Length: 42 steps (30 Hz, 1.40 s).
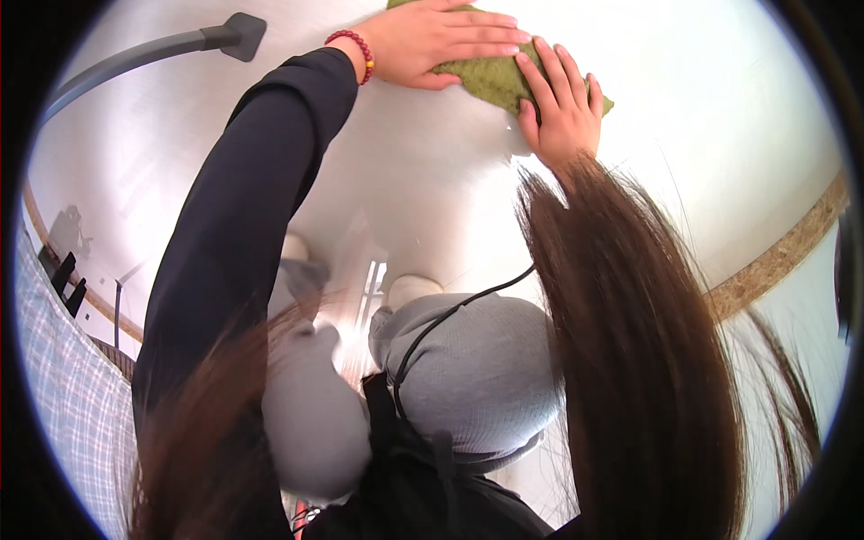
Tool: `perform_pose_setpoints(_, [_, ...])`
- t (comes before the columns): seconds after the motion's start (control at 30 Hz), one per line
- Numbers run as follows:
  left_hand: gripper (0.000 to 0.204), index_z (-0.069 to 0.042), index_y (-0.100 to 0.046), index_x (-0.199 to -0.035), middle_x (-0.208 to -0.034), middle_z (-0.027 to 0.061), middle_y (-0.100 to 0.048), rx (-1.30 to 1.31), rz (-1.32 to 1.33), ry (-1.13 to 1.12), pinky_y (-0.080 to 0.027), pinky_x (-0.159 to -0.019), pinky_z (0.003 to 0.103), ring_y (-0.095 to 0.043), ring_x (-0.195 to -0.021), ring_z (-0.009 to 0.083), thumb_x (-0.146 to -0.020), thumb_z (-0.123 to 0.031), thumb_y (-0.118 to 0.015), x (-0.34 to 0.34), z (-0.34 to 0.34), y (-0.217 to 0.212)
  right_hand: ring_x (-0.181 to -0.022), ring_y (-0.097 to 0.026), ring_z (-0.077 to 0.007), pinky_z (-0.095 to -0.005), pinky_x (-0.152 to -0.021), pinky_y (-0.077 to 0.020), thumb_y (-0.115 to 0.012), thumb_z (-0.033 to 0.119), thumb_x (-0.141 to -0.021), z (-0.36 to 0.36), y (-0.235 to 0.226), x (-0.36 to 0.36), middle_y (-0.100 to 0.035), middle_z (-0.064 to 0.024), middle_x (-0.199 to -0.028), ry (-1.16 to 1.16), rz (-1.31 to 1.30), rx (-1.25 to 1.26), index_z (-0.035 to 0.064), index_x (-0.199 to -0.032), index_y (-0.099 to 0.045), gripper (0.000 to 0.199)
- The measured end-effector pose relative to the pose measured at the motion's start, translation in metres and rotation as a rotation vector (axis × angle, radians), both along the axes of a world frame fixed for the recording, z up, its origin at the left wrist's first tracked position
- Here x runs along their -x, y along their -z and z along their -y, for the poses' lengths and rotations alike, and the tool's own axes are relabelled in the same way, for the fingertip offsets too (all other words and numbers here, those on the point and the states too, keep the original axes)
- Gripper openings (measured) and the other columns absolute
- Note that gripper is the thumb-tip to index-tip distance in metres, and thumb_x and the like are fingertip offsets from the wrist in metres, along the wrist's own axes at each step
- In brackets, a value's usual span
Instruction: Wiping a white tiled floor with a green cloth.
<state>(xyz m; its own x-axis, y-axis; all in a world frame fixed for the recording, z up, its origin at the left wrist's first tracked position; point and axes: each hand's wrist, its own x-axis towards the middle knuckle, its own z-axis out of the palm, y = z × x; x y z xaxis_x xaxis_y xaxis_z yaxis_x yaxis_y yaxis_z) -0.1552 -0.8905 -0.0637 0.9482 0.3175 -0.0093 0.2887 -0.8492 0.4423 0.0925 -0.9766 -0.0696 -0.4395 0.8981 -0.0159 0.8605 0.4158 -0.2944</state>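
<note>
1. Where the white floor (432, 180) fills the upper middle of the frame, a green cloth (490, 76) lies flat, its long axis running upper left to lower right.
2. Left hand (441, 40) presses it, fingers together and flat.
3. Right hand (562, 103) lies open on its lower-right end, hanging hair (630, 342) just below.
4. No containers visible.

Both hands lie flat on a green cloth (490, 76) that rests on a white, shiny surface (702, 135). The left hand (441, 40) presses the cloth from the left side, and a red bead bracelet (357, 49) is on its wrist. The right hand (562, 103) covers the right part of the cloth. Long brown hair (621, 342) hangs down below the right hand. A grey bar (135, 58) is at the upper left.
</note>
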Motion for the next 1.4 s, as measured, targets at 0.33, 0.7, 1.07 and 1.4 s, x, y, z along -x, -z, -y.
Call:
perform_pose_setpoints(0.33, [0.075, -0.011, -0.025, -0.147, -0.154, 0.0084, -0.022, -0.093, -0.074, -0.04, -0.021, -0.111, 0.047, -0.021, -0.142, 0.025, -0.082, -0.033, -0.055, -0.002, 0.003, -0.012, -0.133, -0.036, -0.0177, -0.0516, -0.107, -0.0274, -0.053, 0.029, -0.084, -0.002, 0.004, 0.003, -0.04, 0.0048, -0.143, 0.007, -0.086, -0.126, 0.028, -0.135, -0.046, 0.052])
perform_pose_setpoints(0.7, [0.072, -0.009, -0.025, -0.146, -0.151, 0.01, -0.027, -0.288, -0.085, -0.245, -0.022, -0.111, 0.05, -0.024, -0.14, 0.0275, -0.085, -0.033, -0.054, -0.011, 0.032, 0.007, -0.137, -0.03, -0.0256, -0.0522, -0.108, -0.0255, -0.048, 0.023, -0.086, 0.047, 0.012, 0.029, -0.032, -0.0056, -0.149, 0.22, 0.003, -0.183, 0.0159, -0.141, -0.038, 0.057])
perform_pose_setpoints(1.07, [0.083, -0.012, -0.02, -0.148, -0.155, 0.0066, -0.018, 0.047, -0.101, 0.086, -0.019, -0.114, 0.045, -0.016, -0.143, 0.0234, -0.081, -0.032, -0.064, 0.086, 0.193, 0.005, -0.14, -0.024, -0.0186, -0.0526, -0.108, -0.0242, -0.051, 0.035, -0.089, 0.223, 0.01, 0.076, -0.027, -0.0009, -0.152, -0.063, -0.034, 0.061, 0.0187, -0.142, -0.037, 0.057])
perform_pose_setpoints(1.4, [0.081, -0.007, -0.024, -0.146, -0.155, 0.0085, -0.019, 0.056, -0.173, -0.195, -0.017, -0.113, 0.045, -0.016, -0.143, 0.0235, -0.08, -0.035, -0.062, 0.081, 0.244, -0.011, -0.14, -0.025, -0.019, -0.0537, -0.109, -0.0216, -0.052, 0.033, -0.087, 0.225, -0.004, 0.075, -0.028, -0.002, -0.152, -0.191, -0.084, 0.129, 0.0168, -0.142, -0.037, 0.059])
